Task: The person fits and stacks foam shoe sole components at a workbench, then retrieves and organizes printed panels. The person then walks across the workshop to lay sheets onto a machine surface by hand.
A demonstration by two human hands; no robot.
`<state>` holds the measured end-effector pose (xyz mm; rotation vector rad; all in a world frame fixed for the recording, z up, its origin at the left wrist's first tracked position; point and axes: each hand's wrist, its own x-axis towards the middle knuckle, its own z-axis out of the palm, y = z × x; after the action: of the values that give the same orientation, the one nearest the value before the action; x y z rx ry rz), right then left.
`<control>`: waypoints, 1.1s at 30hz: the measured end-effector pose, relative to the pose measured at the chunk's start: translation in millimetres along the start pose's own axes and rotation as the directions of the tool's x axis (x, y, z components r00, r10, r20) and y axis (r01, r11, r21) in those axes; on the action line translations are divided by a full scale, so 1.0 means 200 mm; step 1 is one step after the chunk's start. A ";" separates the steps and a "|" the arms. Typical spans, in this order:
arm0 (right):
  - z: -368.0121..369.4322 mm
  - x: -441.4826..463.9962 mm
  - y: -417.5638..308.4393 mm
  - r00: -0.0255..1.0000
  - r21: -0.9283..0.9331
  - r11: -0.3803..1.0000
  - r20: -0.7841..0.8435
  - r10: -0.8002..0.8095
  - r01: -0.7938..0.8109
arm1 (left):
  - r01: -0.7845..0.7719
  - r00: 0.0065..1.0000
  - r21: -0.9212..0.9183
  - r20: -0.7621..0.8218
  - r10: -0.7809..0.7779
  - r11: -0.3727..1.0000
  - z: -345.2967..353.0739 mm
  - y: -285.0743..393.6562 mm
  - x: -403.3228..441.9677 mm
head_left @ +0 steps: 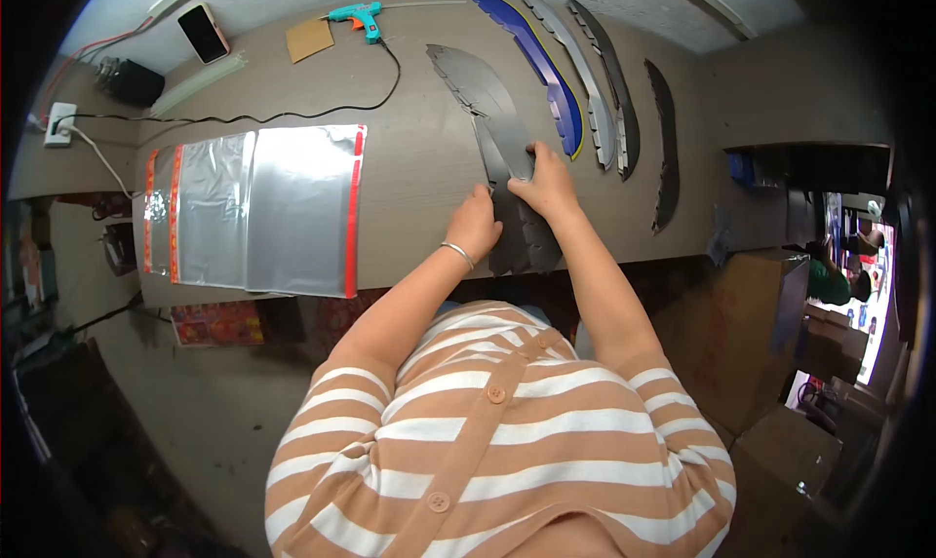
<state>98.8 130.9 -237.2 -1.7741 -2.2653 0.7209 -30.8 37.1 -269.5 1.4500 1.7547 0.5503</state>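
Note:
In the head view, a long dark grey curved plastic trim piece [502, 119] with a notched edge lies in front of me, its lower end near the table's front edge. My right hand [544, 181] is closed on its right edge, thumb on the upper face. My left hand [475, 227] is closed at the left edge, lower down; its fingertips are partly hidden. Right of it lie similar curved trim pieces: a blue one [534, 56], a light grey one [582, 76], a dark grey one [614, 80] and a black one [664, 144].
Clear plastic bags [302, 207] with red edges lie to the left. At the back are a teal glue gun [359, 17] with its black cord, a cardboard square [309, 40] and a phone [204, 34]. A power strip [60, 125] sits far left; cardboard boxes [721, 334] stand right.

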 end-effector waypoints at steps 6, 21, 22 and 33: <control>-0.03 0.00 0.10 0.997 -0.010 0.998 -0.043 -0.065 0.064 | -0.113 0.992 0.194 0.070 0.101 0.974 -0.10 0.12 -0.08; 0.09 -0.09 0.11 0.998 -0.126 0.990 0.025 0.060 -0.056 | 0.010 0.998 -0.223 -0.054 -0.022 0.975 0.05 -0.04 0.00; 0.08 -0.10 0.04 0.995 -0.143 0.985 0.024 0.101 -0.097 | 0.012 0.999 -0.220 -0.046 -0.023 0.975 0.08 -0.07 0.01; 0.07 0.00 0.08 0.995 -0.238 0.971 0.092 0.030 -0.007 | 0.101 0.966 -0.239 0.257 -0.038 0.966 -0.20 -0.06 0.13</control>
<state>107.1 130.7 -256.8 -1.9024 -2.4931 0.5691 -69.8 64.4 -261.7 1.2185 1.4740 0.5073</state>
